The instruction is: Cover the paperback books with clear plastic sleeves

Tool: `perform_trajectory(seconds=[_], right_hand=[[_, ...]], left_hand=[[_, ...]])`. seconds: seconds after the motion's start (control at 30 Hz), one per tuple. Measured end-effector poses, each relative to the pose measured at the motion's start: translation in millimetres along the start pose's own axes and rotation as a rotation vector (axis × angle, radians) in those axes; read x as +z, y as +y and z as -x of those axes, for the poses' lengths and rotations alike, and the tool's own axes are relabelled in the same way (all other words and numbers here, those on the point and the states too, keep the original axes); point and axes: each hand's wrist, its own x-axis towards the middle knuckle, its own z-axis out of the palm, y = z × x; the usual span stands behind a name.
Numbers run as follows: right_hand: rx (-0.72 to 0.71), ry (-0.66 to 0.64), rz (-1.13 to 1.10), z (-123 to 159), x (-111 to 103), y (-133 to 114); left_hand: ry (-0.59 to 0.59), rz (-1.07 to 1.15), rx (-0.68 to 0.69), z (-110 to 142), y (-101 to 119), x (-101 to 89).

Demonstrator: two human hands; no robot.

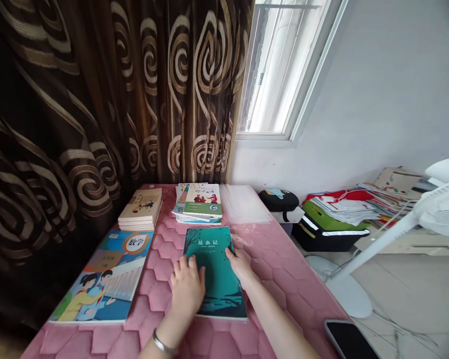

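A teal book (216, 279) with a dark tree-and-grass pattern and white title lies flat on the pink quilted tabletop cover (160, 279). My left hand (187, 285) rests over its left edge, fingers stretched out and a little apart on the cover. At the book's right edge, my right hand (240, 266) has its thumb on the cover; the other fingers are mostly hidden at the edge. To the left lies a blue maths textbook (110, 279) with cartoon children. Behind it stands a stack of tan books (140, 208). Another stack of books (200, 202) is beyond the teal book.
Clear plastic sheets (247, 204) lie at the back right. A phone (350, 339) sits at the near right corner. Off the right side stand a white fan (381, 242), a black-and-green box (329, 224) with papers, and a black case (279, 200). A brown patterned curtain (179, 89) hangs behind.
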Motion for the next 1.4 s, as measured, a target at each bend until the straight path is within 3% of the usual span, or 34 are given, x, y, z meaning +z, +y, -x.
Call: perform_trajectory(seconds=[0.07, 0.2, 0.3, 0.5, 0.6, 0.67, 0.8, 0.87, 0.97, 1.07, 1.27, 1.4], right_hand=[[0.029, 0.021, 0.124, -0.4, 0.1, -2.9], [0.032, 0.054, 0.284, 3.1, -0.4, -11.8], [-0.009, 0.067, 0.44, 9.9, -1.4, -22.9], [-0.061, 0.115, 0.871, 24.2, -2.4, -41.7], [-0.203, 0.21, 0.966, 23.2, 1.4, -47.2], [-0.339, 0.149, 0.945, 16.5, 6.4, -51.2], [-0.464, -0.177, 0.887, -5.7, 17.0, -56.1], [-0.418, -0.264, 0.897, -15.2, 18.8, -55.6], [-0.299, -0.273, 0.898, -21.9, 17.1, -53.3], [-0.191, -0.214, 0.899, -22.2, 15.9, -50.9], [-0.049, -0.09, 0.896, -22.6, 23.7, -45.3], [0.039, -0.018, 0.922, -23.7, 26.8, -48.3]], left_hand=[[-0.013, -0.02, -0.081, -18.7, -19.1, 9.3], [0.028, -0.062, -0.068, -32.6, -36.0, 31.4], [0.055, -0.129, -0.057, -29.9, -35.0, 38.7], [0.042, -0.191, -0.027, -24.9, -29.6, 32.4], [0.039, -0.152, 0.088, -36.9, -21.3, 32.2], [-0.028, -0.058, 0.194, -54.2, -12.1, 34.8], [-0.202, 0.111, 0.373, -95.7, 4.0, 42.8], [-0.221, 0.121, 0.408, -109.4, 5.9, 46.5], [-0.212, 0.113, 0.403, -116.5, 2.6, 51.3], [-0.193, 0.097, 0.356, -115.9, -1.0, 55.5], [-0.107, 0.038, 0.137, -115.7, -1.4, 58.2], [-0.048, 0.018, 0.107, -113.9, 1.8, 50.8]])
